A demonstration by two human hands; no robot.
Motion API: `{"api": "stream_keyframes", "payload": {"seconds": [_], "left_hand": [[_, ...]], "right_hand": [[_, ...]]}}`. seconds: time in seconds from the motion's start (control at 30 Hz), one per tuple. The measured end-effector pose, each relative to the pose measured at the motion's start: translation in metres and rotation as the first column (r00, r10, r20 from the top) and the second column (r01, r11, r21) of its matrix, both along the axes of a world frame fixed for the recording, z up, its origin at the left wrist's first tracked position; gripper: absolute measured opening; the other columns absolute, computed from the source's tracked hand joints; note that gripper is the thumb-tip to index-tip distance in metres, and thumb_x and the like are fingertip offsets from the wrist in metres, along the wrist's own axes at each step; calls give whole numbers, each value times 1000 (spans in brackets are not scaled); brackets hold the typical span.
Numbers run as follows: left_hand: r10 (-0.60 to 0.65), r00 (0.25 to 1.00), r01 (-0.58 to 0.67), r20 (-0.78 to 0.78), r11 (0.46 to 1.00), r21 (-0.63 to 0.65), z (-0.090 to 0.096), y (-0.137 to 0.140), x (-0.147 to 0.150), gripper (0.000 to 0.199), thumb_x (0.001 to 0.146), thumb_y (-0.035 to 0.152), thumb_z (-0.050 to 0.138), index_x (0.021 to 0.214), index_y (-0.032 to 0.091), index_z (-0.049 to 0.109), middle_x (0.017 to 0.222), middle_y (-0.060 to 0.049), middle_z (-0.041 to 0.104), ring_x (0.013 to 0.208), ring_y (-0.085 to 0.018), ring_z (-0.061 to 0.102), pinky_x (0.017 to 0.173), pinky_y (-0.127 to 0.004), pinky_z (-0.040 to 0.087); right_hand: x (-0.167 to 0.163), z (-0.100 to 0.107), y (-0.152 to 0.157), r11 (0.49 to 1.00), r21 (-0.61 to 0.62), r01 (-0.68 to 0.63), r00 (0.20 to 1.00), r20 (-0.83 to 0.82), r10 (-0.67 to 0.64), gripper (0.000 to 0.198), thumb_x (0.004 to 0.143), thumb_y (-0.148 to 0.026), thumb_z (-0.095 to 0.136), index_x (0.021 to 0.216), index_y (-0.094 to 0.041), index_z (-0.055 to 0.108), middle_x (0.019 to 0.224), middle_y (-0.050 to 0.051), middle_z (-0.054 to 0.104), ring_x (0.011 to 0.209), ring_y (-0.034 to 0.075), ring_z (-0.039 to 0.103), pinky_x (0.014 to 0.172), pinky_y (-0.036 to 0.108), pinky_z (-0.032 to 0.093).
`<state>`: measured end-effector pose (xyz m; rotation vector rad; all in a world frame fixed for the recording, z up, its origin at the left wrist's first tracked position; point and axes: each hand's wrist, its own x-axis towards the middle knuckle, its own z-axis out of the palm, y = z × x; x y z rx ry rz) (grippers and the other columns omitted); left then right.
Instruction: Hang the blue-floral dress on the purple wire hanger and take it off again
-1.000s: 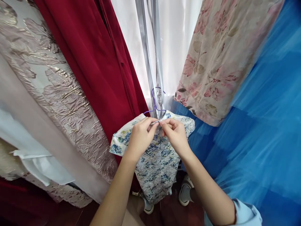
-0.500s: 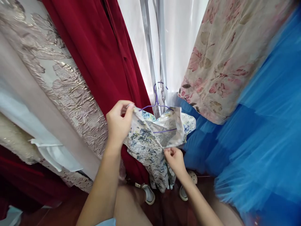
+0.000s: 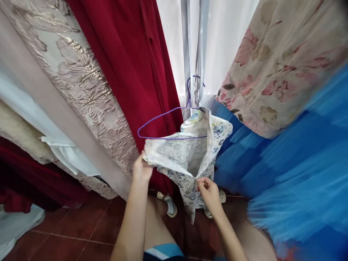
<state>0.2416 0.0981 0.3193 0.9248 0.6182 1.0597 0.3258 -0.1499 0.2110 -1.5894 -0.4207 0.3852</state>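
Observation:
A white dress with a blue floral print (image 3: pixel 170 156) hangs half on a purple wire hanger (image 3: pixel 163 114), its back opening spread wide. The hanger's left arm is bare; its right arm is still inside the right shoulder of the dress. My left hand (image 3: pixel 141 170) is closed on the left shoulder edge of the dress, below the bare hanger arm, with its fingertips partly hidden by the cloth. My right hand (image 3: pixel 208 189) pinches the dress at the lower point of the opening.
Long garments surround me: a dark red one (image 3: pixel 127 61), a pale metallic-patterned one (image 3: pixel 81 72), a pink floral one (image 3: pixel 277 76) and blue tulle (image 3: pixel 293 174). Grey straps (image 3: pixel 191 40) hang behind the hanger. Below are red floor tiles (image 3: pixel 73 221) and my shoes (image 3: pixel 170 206).
My left hand has moved down, drawing the left shoulder of the dress off the hanger and baring that arm. My right hand keeps its pinch at the opening. The view has shifted slightly.

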Motion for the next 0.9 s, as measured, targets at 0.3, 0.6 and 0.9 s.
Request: {"api": "stream_keyframes", "payload": {"seconds": [0.3,0.6,0.9], "left_hand": [[-482,817,573,-316,744,344,-7,-135,-9,19,95,37,61,94,19,67,83,-3,65,76,-16,61,70,-24,48],[-727,339,939,-597,223,261,-32,-134,-5,49,75,53,79,109,18,73,102,-7,68,95,-25,61,82,-30,50],[-396,420,867,-816,440,233,-44,-71,-56,9,77,14,59,83,17,65,78,1,63,76,-17,56,69,-24,40]], "right_hand": [[-9,65,-21,857,130,-499,865,14,502,58,74,-24,78,130,-25,63,121,6,68,115,29,61,100,37,47],[28,119,-72,756,-75,-650,760,-58,648,10,73,-13,59,64,-17,58,62,-3,43,61,13,35,55,25,29],[121,147,-127,996,-13,-84,975,207,84,5,69,-26,68,66,-21,67,73,7,66,60,21,55,55,35,37]]}}
